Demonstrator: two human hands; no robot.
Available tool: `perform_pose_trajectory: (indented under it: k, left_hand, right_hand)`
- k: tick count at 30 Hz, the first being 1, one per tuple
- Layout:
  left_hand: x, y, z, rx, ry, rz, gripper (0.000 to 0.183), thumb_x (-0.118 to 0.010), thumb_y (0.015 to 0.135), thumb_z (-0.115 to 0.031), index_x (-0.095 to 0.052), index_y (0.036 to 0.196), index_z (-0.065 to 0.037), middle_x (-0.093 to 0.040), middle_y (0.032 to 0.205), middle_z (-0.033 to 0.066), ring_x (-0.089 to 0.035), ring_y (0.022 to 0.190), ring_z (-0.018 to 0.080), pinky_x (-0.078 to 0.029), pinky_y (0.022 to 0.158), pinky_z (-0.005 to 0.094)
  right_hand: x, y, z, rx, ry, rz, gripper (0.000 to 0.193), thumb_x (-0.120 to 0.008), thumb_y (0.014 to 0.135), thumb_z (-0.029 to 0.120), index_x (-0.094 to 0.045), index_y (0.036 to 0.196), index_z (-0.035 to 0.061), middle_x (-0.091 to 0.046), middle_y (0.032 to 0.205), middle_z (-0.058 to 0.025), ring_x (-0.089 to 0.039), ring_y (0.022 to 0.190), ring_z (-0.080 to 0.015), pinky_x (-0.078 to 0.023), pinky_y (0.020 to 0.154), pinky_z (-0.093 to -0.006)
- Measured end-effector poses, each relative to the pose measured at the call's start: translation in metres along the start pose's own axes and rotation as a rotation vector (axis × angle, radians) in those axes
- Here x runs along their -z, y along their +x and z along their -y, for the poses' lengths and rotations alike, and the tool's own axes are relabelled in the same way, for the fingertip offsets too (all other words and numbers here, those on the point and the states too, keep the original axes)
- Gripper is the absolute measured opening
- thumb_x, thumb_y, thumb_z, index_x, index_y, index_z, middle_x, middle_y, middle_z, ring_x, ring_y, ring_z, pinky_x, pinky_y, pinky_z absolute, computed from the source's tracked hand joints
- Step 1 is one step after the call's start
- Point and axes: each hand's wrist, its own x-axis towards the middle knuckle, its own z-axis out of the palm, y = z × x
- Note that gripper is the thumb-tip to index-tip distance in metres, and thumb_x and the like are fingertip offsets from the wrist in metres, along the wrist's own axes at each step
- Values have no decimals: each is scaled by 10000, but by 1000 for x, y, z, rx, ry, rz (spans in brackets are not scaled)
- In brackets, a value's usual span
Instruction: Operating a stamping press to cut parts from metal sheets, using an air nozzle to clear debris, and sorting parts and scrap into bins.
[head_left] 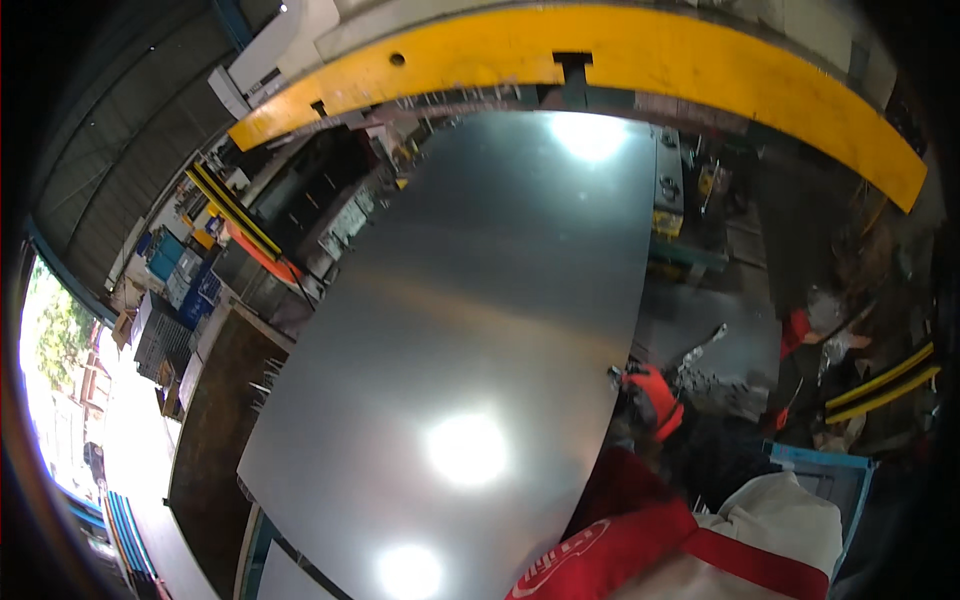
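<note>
A large, smooth grey metal sheet [440,330] stretches from the lower middle up beneath a yellow machine beam [480,65]. Bright lamp reflections shine on its surface. At the sheet's right edge is my right hand [655,400], in a red and black glove. Its fingers appear closed on that edge, though the underside of the grip is hidden. Red and white clothing [640,530] fills the lower right and covers part of the sheet's near edge. My left hand does not show.
Right of the sheet lies a smaller metal plate [715,330] with scraps on it. Yellow-and-black guards [235,212] stand at both sides. A brown-topped table [215,410] is at the left, with boxes and a blue crate [200,300] beyond. A blue-framed panel [825,475] stands lower right.
</note>
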Motion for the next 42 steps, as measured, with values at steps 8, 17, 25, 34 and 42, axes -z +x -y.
perform_pose_trajectory:
  k: [8, 17, 25, 34, 42]
  left_hand:
    - [-22, 2, -4, 32, 20, 0, 345, -510, 842, -259, -435, 991, 42, -506, 1057, 164, -520, 918, 271, -432, 747, 310]
    - [-30, -6, -9, 40, 60, -22, 335, -518, 837, -269, -450, 960, 36, -521, 1033, 158, -527, 899, 260, -432, 726, 299]
    - [-33, -11, -9, 34, 75, -18, 328, -525, 833, -277, -464, 932, 30, -534, 1012, 153, -532, 883, 251, -432, 708, 289]
    - [-25, -6, -7, 1, 89, 25, 323, -532, 829, -287, -479, 900, 23, -549, 988, 148, -539, 864, 240, -432, 687, 278]
    - [-20, 6, -13, -70, 100, 101, 320, -539, 825, -296, -492, 872, 17, -562, 967, 143, -545, 847, 230, -432, 669, 268]
  right_hand:
    - [-2, 2, -25, -133, 180, -19, 154, -510, 771, 72, -472, 630, 21, -411, 553, -20, -403, 525, -109, -325, 481, -283]
    - [5, 8, 6, 149, -9, 51, 128, -517, 748, 48, -502, 635, -11, -442, 563, -55, -410, 525, -126, -331, 487, -321]
    - [2, -4, -29, -267, 570, 58, 187, -511, 775, 101, -581, 877, -39, -595, 826, -108, -566, 797, -211, -441, 716, -300]
    - [10, 51, -24, -247, 746, 37, 251, -518, 743, 79, -562, 951, -56, -604, 892, -111, -574, 830, -161, -432, 794, -288]
    - [-17, 18, -5, -638, 638, 168, 205, -564, 801, 139, -551, 946, -5, -588, 868, -60, -539, 773, -97, -423, 694, -225]
